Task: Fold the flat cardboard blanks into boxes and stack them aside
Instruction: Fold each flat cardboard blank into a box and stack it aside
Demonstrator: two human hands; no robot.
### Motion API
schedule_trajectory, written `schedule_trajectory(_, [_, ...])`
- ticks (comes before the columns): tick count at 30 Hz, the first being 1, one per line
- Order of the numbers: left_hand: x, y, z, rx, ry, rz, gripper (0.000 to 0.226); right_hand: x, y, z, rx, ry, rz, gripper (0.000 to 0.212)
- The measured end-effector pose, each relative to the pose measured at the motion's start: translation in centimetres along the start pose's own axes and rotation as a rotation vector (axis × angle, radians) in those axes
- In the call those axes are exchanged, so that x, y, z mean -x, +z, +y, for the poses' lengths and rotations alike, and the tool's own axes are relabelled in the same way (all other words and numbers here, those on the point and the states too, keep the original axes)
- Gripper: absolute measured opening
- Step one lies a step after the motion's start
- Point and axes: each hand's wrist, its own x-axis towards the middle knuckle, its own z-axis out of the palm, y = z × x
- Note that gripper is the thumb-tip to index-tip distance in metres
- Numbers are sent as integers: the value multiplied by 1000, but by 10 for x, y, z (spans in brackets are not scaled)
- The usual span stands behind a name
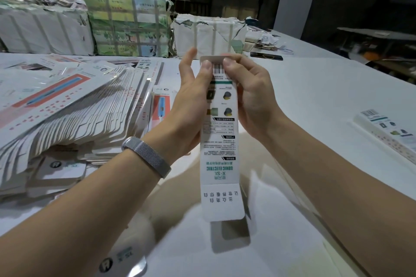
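both forearms reach in from the near edge; we note a mesh band [146, 157] on the left wrist. left hand [191, 101] and right hand [252, 96] hold a long printed box [219, 141] upright above the white counter [315, 96], thumbs pinching its top flap. flat blanks [67, 114] lie heaped at left; one folded box [387, 132] lies at right.

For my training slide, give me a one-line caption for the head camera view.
Both hands, left hand and right hand, hold a long printed box upright above the white table, thumbs pressing its top flap.
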Motion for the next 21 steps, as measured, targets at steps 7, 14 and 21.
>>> schedule_trajectory(7, [3, 2, -3, -91, -8, -16, 30, 1, -4, -7, 98, 37, -46, 18])
schedule_trajectory(14, [1, -1, -4, -122, 12, -71, 30, -4, -7, -20, 161, 40, -85, 10])
schedule_trajectory(21, [1, -2, -3, -127, 41, -148, 36, -4, -8, -16, 145, -45, -8, 16])
